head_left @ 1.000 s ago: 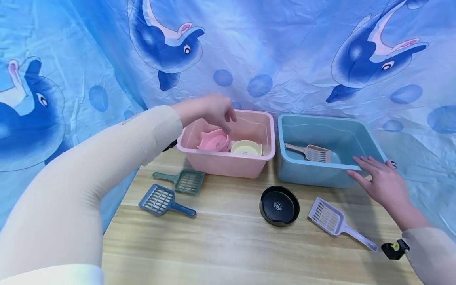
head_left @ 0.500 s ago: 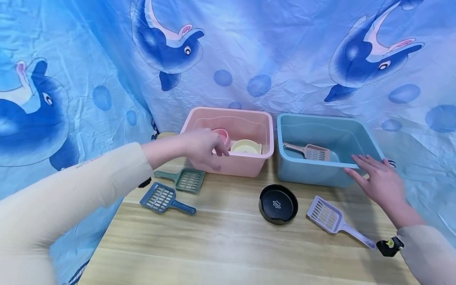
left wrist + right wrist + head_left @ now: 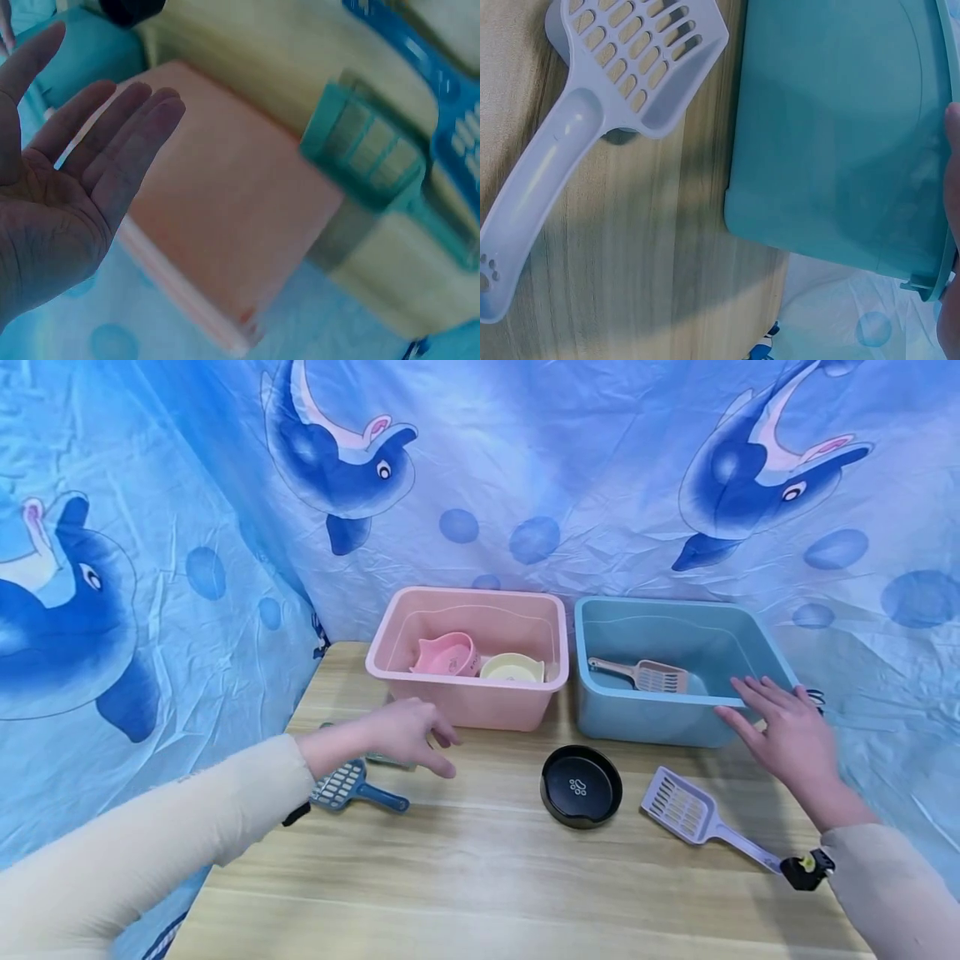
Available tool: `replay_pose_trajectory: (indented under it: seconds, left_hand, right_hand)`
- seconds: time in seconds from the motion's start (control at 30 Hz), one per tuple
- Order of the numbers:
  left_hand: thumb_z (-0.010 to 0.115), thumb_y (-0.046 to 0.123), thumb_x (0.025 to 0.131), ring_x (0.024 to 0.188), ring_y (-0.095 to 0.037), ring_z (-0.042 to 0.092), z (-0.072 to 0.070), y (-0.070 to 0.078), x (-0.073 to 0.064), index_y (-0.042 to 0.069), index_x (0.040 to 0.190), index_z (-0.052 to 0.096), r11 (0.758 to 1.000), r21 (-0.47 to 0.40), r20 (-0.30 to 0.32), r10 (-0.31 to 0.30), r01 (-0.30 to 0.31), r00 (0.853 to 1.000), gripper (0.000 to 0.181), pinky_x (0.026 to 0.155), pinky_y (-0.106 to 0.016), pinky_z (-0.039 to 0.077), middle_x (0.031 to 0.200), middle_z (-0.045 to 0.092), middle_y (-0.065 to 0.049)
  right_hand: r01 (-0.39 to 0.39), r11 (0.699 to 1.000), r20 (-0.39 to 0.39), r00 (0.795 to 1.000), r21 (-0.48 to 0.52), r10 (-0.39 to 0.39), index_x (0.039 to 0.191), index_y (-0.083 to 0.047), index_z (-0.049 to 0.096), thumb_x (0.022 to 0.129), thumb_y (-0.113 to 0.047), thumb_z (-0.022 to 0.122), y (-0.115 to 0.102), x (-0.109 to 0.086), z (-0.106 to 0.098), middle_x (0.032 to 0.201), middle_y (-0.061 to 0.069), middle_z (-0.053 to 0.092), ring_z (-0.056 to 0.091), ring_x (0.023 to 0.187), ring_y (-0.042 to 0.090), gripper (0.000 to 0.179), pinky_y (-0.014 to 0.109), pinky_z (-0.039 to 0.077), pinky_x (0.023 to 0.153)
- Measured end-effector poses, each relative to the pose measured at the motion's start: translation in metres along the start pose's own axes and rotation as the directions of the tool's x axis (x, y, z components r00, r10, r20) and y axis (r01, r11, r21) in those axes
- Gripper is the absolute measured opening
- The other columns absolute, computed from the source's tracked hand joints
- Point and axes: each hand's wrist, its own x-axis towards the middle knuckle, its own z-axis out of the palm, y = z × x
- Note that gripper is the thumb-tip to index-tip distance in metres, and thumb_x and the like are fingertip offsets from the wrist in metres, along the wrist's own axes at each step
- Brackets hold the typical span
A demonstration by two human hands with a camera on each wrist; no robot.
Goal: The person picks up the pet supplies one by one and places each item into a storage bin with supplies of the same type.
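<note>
My left hand (image 3: 397,735) hangs over the table in front of the pink bin (image 3: 465,703), fingers relaxed and holding nothing. It mostly hides a green slotted litter scoop in the head view; the left wrist view shows that green litter scoop (image 3: 322,127) beside the bin. A blue litter scoop (image 3: 382,795) lies just below the hand. Inside the pink bin sit a pink cat-eared bowl (image 3: 447,656) and a pale yellow bowl (image 3: 513,668). My right hand (image 3: 787,735) rests with extended fingers on the front rim of the blue bin (image 3: 652,722), which holds a beige litter scoop (image 3: 641,675).
A black bowl (image 3: 581,787) with a paw print stands on the wooden table (image 3: 465,877) before the two bins. To its right lies a lilac litter scoop (image 3: 701,831), near my right wrist. A dolphin-printed blue curtain (image 3: 570,460) closes off the back and left side.
My left hand has come out from above the pink bin, moving down and toward me over the table. The right hand stays on the blue bin's rim.
</note>
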Motion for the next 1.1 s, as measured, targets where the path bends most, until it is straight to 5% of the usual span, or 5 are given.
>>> replay_pose_trajectory:
  seconds: [0.37, 0.57, 0.73, 0.9, 1.1]
  left_hand:
    - [0.089, 0.042, 0.086, 0.113, -0.017, 0.074, 0.046, -0.004, 0.038, 0.011, 0.129, 0.079, 0.974, -0.209, -0.049, -0.102, 0.089, 0.994, 0.053, 0.096, -0.035, 0.061, 0.121, 0.079, -0.001]
    - [0.090, 0.041, 0.085, 0.093, -0.018, 0.076, 0.052, -0.002, 0.064, 0.009, 0.135, 0.074, 0.928, -0.336, 0.012, -0.165, 0.160, 0.986, 0.061, 0.071, -0.034, 0.065, 0.120, 0.079, -0.007]
    - [0.088, 0.040, 0.086, 0.098, -0.012, 0.073, 0.056, 0.004, 0.091, 0.007, 0.139, 0.071, 0.916, -0.380, 0.035, -0.125, 0.129, 0.992, 0.064, 0.074, -0.033, 0.065, 0.123, 0.078, -0.007]
    - [0.087, 0.042, 0.087, 0.110, -0.012, 0.072, 0.060, 0.013, 0.115, 0.004, 0.139, 0.070, 0.938, -0.339, 0.005, -0.068, 0.065, 0.998, 0.067, 0.092, -0.025, 0.059, 0.124, 0.078, -0.007]
    - [0.087, 0.045, 0.088, 0.113, -0.014, 0.071, 0.066, 0.026, 0.136, 0.006, 0.144, 0.068, 0.939, -0.334, 0.000, -0.082, 0.077, 0.997, 0.071, 0.095, -0.024, 0.056, 0.124, 0.078, -0.005]
  right_hand:
    - [0.014, 1.000, -0.022, 1.000, 0.011, -0.013, 0.148, -0.005, 0.063, 0.098, -0.039, 0.077, 0.001, -0.002, 0.003, 0.142, 0.029, 0.063, 0.056, 0.133, 0.054, 0.062, 0.064, 0.023, 0.129]
    - [0.015, 1.000, -0.025, 1.000, 0.009, -0.015, 0.147, -0.005, 0.064, 0.097, -0.039, 0.078, 0.001, 0.000, 0.003, 0.142, 0.029, 0.063, 0.057, 0.133, 0.054, 0.062, 0.064, 0.023, 0.128]
    - [0.006, 1.000, -0.019, 1.000, 0.005, -0.006, 0.146, -0.005, 0.064, 0.097, -0.040, 0.078, 0.001, 0.000, 0.001, 0.141, 0.029, 0.064, 0.057, 0.133, 0.054, 0.062, 0.064, 0.023, 0.129]
    - [0.000, 1.000, -0.011, 1.000, -0.001, 0.000, 0.146, -0.005, 0.065, 0.098, -0.041, 0.077, 0.002, 0.002, 0.002, 0.141, 0.029, 0.064, 0.057, 0.133, 0.053, 0.061, 0.062, 0.022, 0.130]
    - [-0.001, 1.000, -0.021, 1.000, -0.003, 0.001, 0.145, -0.005, 0.066, 0.095, -0.036, 0.081, 0.001, 0.002, 0.002, 0.142, 0.028, 0.064, 0.057, 0.134, 0.052, 0.061, 0.062, 0.022, 0.130]
